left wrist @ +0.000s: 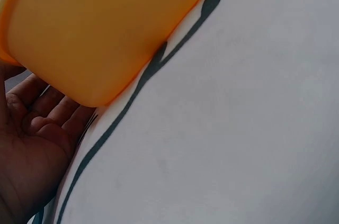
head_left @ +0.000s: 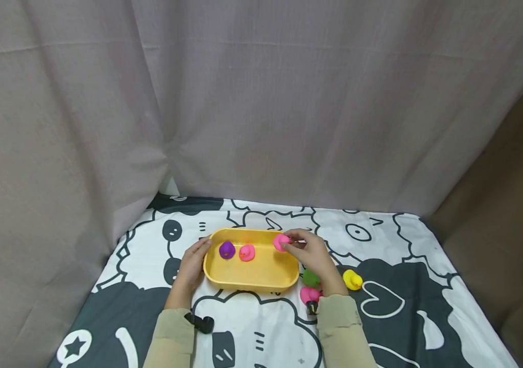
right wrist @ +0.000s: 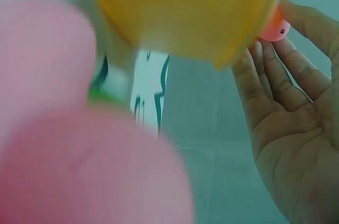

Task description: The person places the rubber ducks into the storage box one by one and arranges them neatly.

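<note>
Over the cloth-covered surface [head_left: 381,266], printed with black cartoon sheep, a person works with both hands at a yellow tray [head_left: 261,276] that sits near its middle. Grey curtains close the scene behind.

The tray is the largest thing at hand. The left hand [head_left: 192,266] lies against its left end with fingers [left wrist: 47,107] straight and relaxed, touching the wall rather than curling round it; keeping that hand pressed there looks wise, so the light tray does not slide.

The right hand [head_left: 314,253] hovers at the tray's far right corner, fingertips pinched together on a pink duck [head_left: 281,241], which is held just above the rim. Judging by this, the duck is best lowered over bare floor of the tray, apart from the two already inside, and released only once low, since such a toy would likely bounce or tip.

Inside the tray sit a purple duck [head_left: 227,249] and, just beside it, a coral duck [head_left: 246,252].

On the cloth to the tray's right wait a green duck [head_left: 309,278], a second pink duck [head_left: 309,294] and a yellow duck [head_left: 352,279], close by the right wrist.
</note>
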A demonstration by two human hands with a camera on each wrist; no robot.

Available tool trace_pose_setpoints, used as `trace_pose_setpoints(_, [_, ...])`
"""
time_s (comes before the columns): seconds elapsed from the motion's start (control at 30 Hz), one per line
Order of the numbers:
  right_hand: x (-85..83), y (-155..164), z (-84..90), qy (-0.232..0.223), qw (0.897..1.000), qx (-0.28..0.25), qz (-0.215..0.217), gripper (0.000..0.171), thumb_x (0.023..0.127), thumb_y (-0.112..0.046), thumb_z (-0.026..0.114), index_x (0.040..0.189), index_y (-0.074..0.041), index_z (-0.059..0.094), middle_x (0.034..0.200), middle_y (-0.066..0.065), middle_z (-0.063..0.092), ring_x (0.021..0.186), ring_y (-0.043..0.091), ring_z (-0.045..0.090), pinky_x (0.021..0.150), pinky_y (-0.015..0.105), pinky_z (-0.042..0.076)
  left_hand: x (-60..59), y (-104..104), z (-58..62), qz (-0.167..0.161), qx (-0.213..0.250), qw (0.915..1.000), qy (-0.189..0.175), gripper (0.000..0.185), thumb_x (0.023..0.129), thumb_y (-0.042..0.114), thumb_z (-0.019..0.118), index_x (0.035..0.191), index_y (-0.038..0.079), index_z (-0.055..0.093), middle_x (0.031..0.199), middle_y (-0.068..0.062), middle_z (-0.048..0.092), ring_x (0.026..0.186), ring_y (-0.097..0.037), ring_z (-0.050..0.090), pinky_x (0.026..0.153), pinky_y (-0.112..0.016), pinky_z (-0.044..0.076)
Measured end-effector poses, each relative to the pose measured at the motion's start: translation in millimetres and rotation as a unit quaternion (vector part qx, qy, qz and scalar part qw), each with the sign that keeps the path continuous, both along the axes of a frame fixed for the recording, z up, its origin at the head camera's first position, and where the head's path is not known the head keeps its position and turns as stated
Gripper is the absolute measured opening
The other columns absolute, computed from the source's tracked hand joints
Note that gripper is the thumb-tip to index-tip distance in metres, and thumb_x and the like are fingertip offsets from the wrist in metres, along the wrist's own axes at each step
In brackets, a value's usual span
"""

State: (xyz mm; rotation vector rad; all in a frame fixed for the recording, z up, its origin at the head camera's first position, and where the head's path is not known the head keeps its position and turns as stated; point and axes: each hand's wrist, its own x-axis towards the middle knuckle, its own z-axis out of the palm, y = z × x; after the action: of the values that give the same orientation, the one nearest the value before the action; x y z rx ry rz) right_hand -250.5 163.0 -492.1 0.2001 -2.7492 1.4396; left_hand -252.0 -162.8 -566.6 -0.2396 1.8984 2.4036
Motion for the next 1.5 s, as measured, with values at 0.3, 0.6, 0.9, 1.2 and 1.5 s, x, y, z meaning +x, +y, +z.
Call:
trace_pose_setpoints(0.3, [-4.2,-17,-10.9,0.006,1.000,-0.001,0.017,0.030,0.087,-0.029,0.081,0.114,-0.020,0.072,0.108,-0.005,0.069,0.099,0.017,0.064,0.091,0.037,0.058,0.0,3,0.4,-0.001,-0.001,1.0000,0.004,0.045,0.101,0.028,0.059,0.141,0.008,0.058,0.150,-0.010,0.049,0.134,-0.025,0.049,0.110,-0.037,0.044])
trace_pose_setpoints(0.6, [-8.1,-33,-15.6,0.003,0.999,0.031,0.024,0.026,0.086,-0.030,0.082,0.109,-0.019,0.073,0.098,-0.006,0.068,0.092,0.019,0.060,0.085,0.035,0.056,-1.1,3,2.9,-0.001,0.001,1.0000,0.007,0.044,0.102,0.027,0.058,0.141,0.007,0.057,0.149,-0.009,0.051,0.134,-0.025,0.049,0.108,-0.034,0.045])
trace_pose_setpoints(0.9, [-12.4,-47,-20.1,0.038,0.994,0.100,0.018,0.025,0.083,-0.029,0.084,0.097,-0.013,0.071,0.081,-0.003,0.062,0.076,0.017,0.055,0.069,0.030,0.051,-1.6,2,1.0,-0.004,0.015,0.9999,0.005,0.043,0.102,0.026,0.058,0.141,0.008,0.058,0.149,-0.008,0.050,0.134,-0.024,0.049,0.110,-0.035,0.043])
trace_pose_setpoints(1.2, [-13.5,-54,-24.2,0.056,0.987,0.147,-0.002,0.023,0.085,-0.033,0.081,0.095,-0.015,0.070,0.078,-0.003,0.060,0.074,0.018,0.053,0.068,0.031,0.047,-3.2,0,-1.2,-0.003,0.013,0.9999,0.001,0.044,0.101,0.028,0.060,0.141,0.009,0.058,0.148,-0.007,0.051,0.133,-0.022,0.049,0.110,-0.033,0.044])
trace_pose_setpoints(1.5, [-13.0,-59,-27.1,0.058,0.974,0.220,0.008,0.026,0.084,-0.041,0.079,0.096,-0.020,0.070,0.084,-0.008,0.063,0.073,0.013,0.053,0.067,0.031,0.047,-1.3,-1,-1.1,-0.003,0.017,0.9998,0.003,0.045,0.101,0.027,0.059,0.141,0.008,0.058,0.149,-0.009,0.050,0.134,-0.023,0.048,0.110,-0.033,0.043])
